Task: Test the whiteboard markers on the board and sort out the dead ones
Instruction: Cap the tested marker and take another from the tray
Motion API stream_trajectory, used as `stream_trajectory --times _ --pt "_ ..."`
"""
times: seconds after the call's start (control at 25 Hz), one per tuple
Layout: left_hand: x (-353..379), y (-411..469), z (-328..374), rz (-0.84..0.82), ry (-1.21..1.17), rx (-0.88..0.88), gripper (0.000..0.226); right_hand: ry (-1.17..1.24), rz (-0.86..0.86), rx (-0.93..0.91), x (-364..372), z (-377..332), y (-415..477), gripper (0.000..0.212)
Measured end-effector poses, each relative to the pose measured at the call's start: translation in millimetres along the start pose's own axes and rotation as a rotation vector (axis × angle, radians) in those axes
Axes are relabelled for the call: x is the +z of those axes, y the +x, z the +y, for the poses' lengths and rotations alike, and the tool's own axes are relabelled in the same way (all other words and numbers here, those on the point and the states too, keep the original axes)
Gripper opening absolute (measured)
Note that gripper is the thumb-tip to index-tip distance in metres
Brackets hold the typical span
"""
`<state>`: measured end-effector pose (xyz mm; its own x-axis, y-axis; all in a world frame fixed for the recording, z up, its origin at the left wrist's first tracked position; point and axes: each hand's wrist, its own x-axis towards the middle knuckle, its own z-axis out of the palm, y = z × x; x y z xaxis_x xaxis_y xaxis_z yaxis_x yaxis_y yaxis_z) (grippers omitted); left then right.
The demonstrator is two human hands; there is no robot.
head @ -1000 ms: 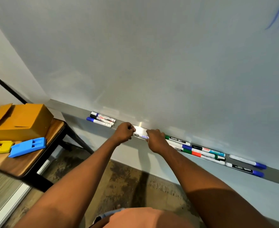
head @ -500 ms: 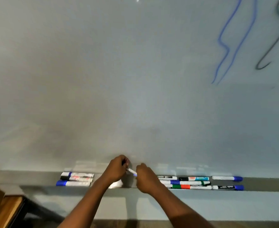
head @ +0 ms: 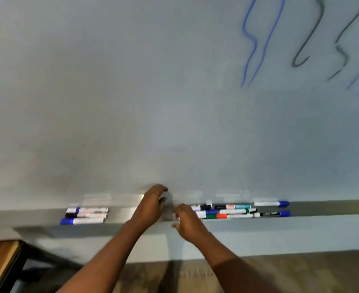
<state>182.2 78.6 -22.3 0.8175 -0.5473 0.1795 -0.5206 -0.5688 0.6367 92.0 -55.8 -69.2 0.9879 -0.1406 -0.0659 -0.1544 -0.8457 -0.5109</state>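
I can read nothing here: the print on the markers (head: 233,210) in the tray (head: 332,208) is too blurred.

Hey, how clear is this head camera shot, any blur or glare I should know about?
Head view: motion blur smears both the left hand and the right hand; marker labels in the tray are unreadable; soft glare patches sit on the whiteboard above the tray.

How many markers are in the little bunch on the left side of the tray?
3, lying side by side on the tray: the back marker, the middle marker and the blue-capped front marker. None looks hidden there.
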Motion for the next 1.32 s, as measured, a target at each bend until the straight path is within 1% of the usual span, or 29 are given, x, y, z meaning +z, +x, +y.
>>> stream_trajectory --times 0.08,0.2,0.32,0.44,0.48,0.56,0.64,0.72,0.76,0.88,0.96,1.0,1.04,1.12,1.16,1.2,1.28,1.32 --pt "2 -15 -9 0.009 -0.02 -0.096 0.022 -0.04 0.002 0.01 16 10 -10 0.036" --pt "5 -26 -15 0.037 -0.054 -0.195 0.016 -0.11 0.078 -0.007 27 28 -17 0.03" --pt "12 -31 -13 0.021 -0.053 -0.235 0.014 -0.163 0.129 0.002 25 38 -18 0.022" --pt "19 -32 -13 0.013 -0.065 -0.268 0.012 -0.201 0.219 0.045 15 47 -7 0.033" --pt "21 -33 -12 0.012 -0.072 -0.285 0.012 -0.226 0.193 0.05 7 47 -5 0.035" --pt "23 -33 -9 0.004 -0.083 -0.313 0.011 -0.315 0.121 0.016 -4 48 1 0.032" --pt "24 -33 -6 -0.002 -0.094 -0.318 0.01 -0.433 0.106 -0.02 -12 49 6 0.028" --pt "22 -33 -3 -0.009 -0.091 -0.311 0.01 -0.529 0.059 -0.035 -12 48 9 0.039" --pt "22 -33 -3 -0.013 -0.09 -0.308 0.01 -0.562 0.072 -0.066 -10 49 10 0.042" --pt "17 -34 -1 0.004 -0.092 -0.31 0.01 -0.581 0.062 -0.153 -12 45 10 0.047" --pt "13 -31 2 0.034 -0.112 -0.315 0.009 -0.544 0.088 -0.15 -18 34 10 0.051" --pt "11 -28 6 0.056 -0.13 -0.313 0.009 -0.519 0.132 -0.151 -24 25 10 0.051" --pt "8 -26 11 0.081 -0.158 -0.303 0.008 -0.453 0.18 -0.148 -32 14 9 0.047" --pt "1 -19 28 0.136 -0.261 -0.267 0.009 -0.168 0.339 -0.094 -51 -8 8 0.026" --pt "-4 -16 38 0.148 -0.325 -0.239 0.009 -0.004 0.388 -0.045 -63 -20 5 0.016" --pt "-10 -12 49 0.132 -0.388 -0.203 0.01 0.168 0.434 -0.011 -79 -31 2 0.01" --pt "-26 -5 74 0.011 -0.514 -0.124 0.016 0.478 0.486 0.045 -112 -51 -7 0.015" --pt "-36 -1 87 -0.062 -0.562 -0.068 0.019 0.579 0.5 0.059 -132 -58 -11 0.016"
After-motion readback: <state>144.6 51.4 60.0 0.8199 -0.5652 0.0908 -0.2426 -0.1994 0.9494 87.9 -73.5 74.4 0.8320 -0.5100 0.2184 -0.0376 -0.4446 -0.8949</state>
